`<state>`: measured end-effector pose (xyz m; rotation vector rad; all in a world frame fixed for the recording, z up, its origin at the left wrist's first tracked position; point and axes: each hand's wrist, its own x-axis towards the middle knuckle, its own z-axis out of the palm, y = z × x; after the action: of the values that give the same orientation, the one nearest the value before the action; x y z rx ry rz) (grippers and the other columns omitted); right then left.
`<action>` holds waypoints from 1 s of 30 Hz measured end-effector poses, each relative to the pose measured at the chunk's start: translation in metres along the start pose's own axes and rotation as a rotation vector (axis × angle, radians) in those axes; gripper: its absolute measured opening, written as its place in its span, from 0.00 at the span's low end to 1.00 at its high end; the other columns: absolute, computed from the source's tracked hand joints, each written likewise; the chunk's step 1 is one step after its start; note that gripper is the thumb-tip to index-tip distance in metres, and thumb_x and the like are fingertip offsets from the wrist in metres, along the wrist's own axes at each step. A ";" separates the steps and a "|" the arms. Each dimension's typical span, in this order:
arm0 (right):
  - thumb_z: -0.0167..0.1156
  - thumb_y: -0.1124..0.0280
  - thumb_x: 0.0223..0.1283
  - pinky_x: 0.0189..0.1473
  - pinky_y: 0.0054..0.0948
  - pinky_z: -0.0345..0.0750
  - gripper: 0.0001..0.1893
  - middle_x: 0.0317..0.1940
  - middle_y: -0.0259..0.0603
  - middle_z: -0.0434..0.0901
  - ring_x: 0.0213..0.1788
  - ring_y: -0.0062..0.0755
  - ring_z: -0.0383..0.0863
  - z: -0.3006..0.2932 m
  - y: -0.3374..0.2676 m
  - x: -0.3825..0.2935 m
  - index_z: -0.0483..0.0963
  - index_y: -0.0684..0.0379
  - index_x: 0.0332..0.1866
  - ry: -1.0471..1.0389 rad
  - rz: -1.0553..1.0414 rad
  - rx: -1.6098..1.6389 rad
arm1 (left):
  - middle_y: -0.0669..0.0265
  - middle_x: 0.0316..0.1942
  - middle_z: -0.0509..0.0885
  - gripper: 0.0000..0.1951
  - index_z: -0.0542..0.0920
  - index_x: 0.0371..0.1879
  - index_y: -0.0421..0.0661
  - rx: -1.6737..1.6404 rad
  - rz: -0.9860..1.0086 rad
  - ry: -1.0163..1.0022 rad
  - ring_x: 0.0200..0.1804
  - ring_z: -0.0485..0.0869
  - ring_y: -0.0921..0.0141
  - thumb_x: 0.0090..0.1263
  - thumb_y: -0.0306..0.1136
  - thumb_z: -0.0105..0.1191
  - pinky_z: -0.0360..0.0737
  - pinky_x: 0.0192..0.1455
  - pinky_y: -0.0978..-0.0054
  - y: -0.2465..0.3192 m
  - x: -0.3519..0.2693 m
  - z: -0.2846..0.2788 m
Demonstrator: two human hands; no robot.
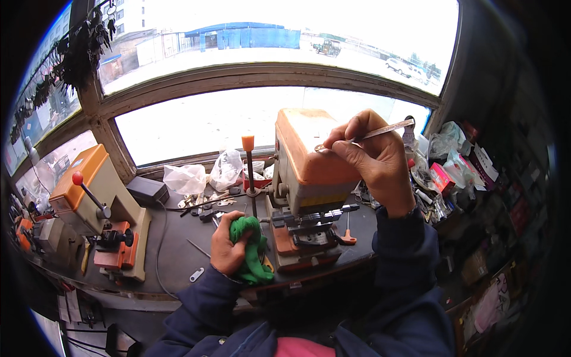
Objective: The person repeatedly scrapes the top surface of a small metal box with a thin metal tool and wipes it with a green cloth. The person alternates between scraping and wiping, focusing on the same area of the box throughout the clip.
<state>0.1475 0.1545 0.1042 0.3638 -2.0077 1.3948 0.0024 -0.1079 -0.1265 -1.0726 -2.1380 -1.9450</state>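
My left hand (228, 245) grips a bunched green cloth (253, 256) low over the front of the workbench. The raised right hand (372, 156) pinches a slim, flat metal tool (387, 129) between thumb and fingers. That tool's small tip sits at the orange top cover (308, 145) of a key-cutting machine; whether it touches the cover I cannot tell. Beneath the cover, the machine shows its metal key clamps (308, 219). An upright lever with an orange knob (248, 143) stands on its left. Part of the bench behind the cloth is hidden.
A second key-cutting machine (120, 209) with a red-knobbed lever stands left, beside a black power adapter (148, 189) and its cable. Loose keys (200, 199) and plastic bags (185, 178) lie behind. An orange-handled tool (348, 238) lies right, near piled clutter (439, 178). Keys (84, 49) hang by the window.
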 end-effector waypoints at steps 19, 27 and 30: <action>0.67 0.85 0.79 0.66 0.29 0.88 0.09 0.49 0.44 0.92 0.56 0.27 0.92 -0.002 0.002 0.003 0.75 0.61 0.51 0.023 -0.014 -0.039 | 0.53 0.49 0.91 0.20 0.81 0.64 0.44 0.020 -0.021 0.009 0.53 0.93 0.56 0.74 0.21 0.67 0.86 0.60 0.63 -0.004 0.000 -0.002; 0.66 0.84 0.79 0.66 0.31 0.87 0.09 0.48 0.43 0.92 0.57 0.27 0.92 -0.007 0.000 -0.005 0.75 0.59 0.51 0.036 -0.030 -0.094 | 0.56 0.48 0.91 0.20 0.81 0.64 0.43 0.011 -0.003 -0.001 0.51 0.91 0.61 0.75 0.19 0.67 0.86 0.59 0.65 -0.002 0.000 -0.001; 0.67 0.84 0.78 0.75 0.39 0.80 0.11 0.48 0.43 0.92 0.58 0.29 0.91 -0.009 -0.001 -0.011 0.73 0.57 0.50 0.073 -0.056 -0.083 | 0.54 0.49 0.91 0.20 0.81 0.64 0.44 -0.001 -0.011 0.009 0.52 0.92 0.58 0.75 0.21 0.69 0.86 0.59 0.64 -0.002 0.000 -0.001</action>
<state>0.1595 0.1603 0.0996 0.3248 -1.9735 1.2688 0.0015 -0.1090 -0.1280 -1.0518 -2.1432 -1.9515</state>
